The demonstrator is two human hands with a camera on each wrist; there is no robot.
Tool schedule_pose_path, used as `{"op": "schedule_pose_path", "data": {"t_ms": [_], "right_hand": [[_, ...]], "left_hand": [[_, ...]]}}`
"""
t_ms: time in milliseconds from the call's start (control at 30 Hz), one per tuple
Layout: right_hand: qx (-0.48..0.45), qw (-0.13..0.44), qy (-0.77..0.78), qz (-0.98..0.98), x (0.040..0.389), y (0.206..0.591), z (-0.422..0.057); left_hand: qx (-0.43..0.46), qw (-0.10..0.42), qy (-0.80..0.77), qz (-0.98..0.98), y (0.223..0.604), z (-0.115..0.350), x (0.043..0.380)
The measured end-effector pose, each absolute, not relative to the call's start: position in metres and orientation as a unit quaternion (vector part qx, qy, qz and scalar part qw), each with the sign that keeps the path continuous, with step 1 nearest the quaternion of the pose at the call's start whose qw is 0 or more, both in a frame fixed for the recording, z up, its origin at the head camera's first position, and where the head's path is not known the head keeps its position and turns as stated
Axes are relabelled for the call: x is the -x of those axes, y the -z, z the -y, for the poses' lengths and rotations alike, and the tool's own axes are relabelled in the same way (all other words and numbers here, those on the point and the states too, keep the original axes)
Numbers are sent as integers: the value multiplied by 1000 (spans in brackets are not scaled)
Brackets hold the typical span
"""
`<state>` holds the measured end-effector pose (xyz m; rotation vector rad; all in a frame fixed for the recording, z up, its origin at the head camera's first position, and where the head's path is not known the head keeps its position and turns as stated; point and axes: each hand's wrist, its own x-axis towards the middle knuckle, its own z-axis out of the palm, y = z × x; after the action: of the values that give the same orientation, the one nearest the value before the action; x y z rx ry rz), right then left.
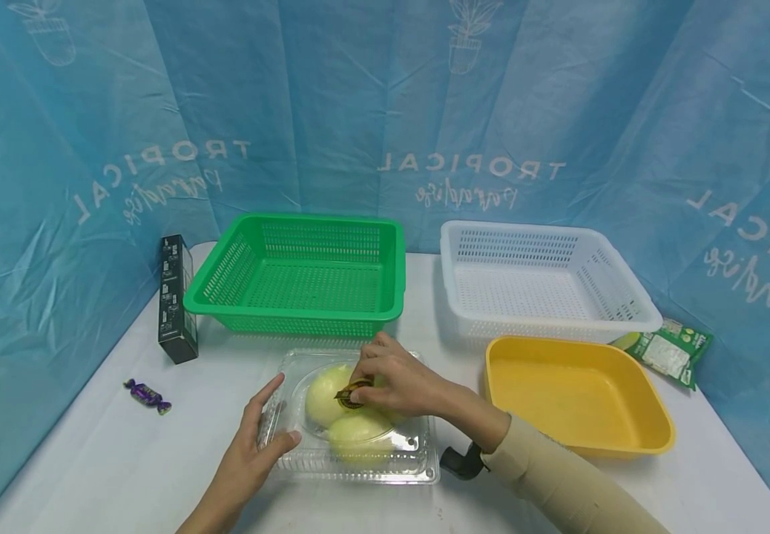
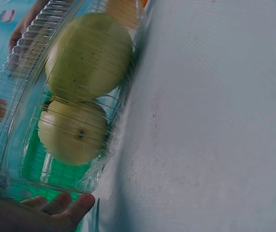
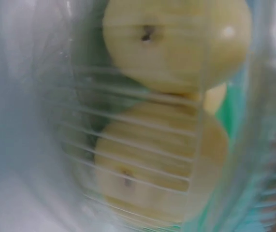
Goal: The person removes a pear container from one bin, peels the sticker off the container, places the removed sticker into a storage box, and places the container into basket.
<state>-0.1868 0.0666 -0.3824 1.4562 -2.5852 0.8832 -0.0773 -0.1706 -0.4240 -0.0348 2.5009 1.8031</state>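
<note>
A closed clear plastic clamshell box stands at the front middle in the head view. Several pale yellow-green round fruits sit inside it. Above its lid my right hand pinches a small black-and-gold label; whether the label is stuck to the lid is unclear. My left hand touches the box's left side, its fingers mostly straight and the thumb over the lid edge. In the left wrist view, fingertips show at the box's end. Through the right wrist view I see fruits, blurred by the ribbed plastic.
Behind the box stand a green basket and a white basket. A yellow tub is at the right, with a green packet beyond it. On the left are a black box and a purple-wrapped candy.
</note>
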Motion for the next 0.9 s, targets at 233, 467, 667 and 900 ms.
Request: {"op": "schedule_pose_path", "data": {"t_ms": [233,467,667,900], "right_hand": [[-472,35,-320,821,186,376,-75],[-464,65,-345,813,186,373,-88],[-457,86,-352,812,185,370,-102],[-429,82,-379,815,183,368,-123]], "left_hand": [[15,29,-582,-812,424,170,77],[25,34,-573,-818,424,170,78],[23,30,-571,-820,424,170,78],[24,33,-573,-819,423,170,78]]}}
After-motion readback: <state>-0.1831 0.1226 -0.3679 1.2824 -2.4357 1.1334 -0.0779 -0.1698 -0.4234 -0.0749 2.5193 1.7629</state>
